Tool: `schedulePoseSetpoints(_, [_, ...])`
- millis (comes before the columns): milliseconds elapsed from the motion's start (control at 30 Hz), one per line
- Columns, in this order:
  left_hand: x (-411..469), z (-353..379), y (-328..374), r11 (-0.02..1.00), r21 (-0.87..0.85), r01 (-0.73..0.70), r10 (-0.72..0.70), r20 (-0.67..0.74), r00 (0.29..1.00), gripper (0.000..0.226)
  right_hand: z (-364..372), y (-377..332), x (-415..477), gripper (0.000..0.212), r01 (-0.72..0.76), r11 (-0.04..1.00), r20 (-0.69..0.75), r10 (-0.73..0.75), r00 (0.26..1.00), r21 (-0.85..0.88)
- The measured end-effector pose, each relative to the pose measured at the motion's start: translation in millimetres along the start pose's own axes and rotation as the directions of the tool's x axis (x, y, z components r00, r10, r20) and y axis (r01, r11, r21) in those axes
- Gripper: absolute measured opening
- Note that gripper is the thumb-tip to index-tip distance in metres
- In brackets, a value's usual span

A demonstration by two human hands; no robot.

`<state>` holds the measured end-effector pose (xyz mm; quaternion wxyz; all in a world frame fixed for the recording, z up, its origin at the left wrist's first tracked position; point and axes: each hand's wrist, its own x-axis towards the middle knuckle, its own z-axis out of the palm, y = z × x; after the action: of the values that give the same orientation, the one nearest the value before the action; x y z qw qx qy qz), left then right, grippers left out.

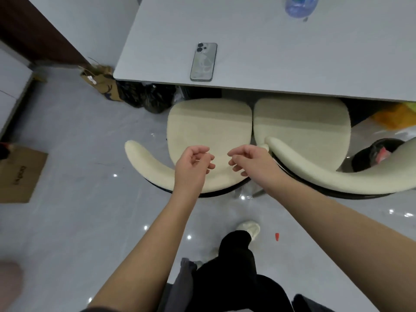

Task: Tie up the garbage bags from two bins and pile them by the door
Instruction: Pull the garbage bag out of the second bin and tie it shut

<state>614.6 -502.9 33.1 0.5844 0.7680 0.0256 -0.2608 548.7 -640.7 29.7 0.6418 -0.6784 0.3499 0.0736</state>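
Note:
My left hand and my right hand hover side by side above a cream chair seat, fingers loosely curled, holding nothing. A black garbage bag lies on the floor under the table's left end, partly hidden by the tabletop. A black bin lined with a black bag stands at the right behind a chair's backrest, with something red and white inside. The hands are well apart from both.
A grey table carries a phone and a blue plastic bottle. Two cream chairs are pushed under it. Cardboard boxes sit at left and by the table corner. An orange bag lies at right.

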Motion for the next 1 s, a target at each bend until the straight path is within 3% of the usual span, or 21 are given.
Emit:
schedulePoseSetpoints(333, [-57,121,13,0.997,-0.081,-0.015,0.001,-0.168,0.986,0.015,-119,18,-12,0.017,0.073,0.996,0.151,-0.065,0.986,-0.043])
schedulePoseSetpoints(700, [-177,318,-15,0.984,-0.175,-0.029,-0.02,-0.274,0.962,0.013,-321,102,-73,0.017,0.03,0.999,0.171,-0.024,0.985,-0.029])
schedulePoseSetpoints(1000, [-164,453,-6,0.983,-0.174,-0.062,0.011,-0.276,0.961,0.014,-440,134,-40,0.019,0.051,0.997,0.173,-0.04,0.984,-0.058])
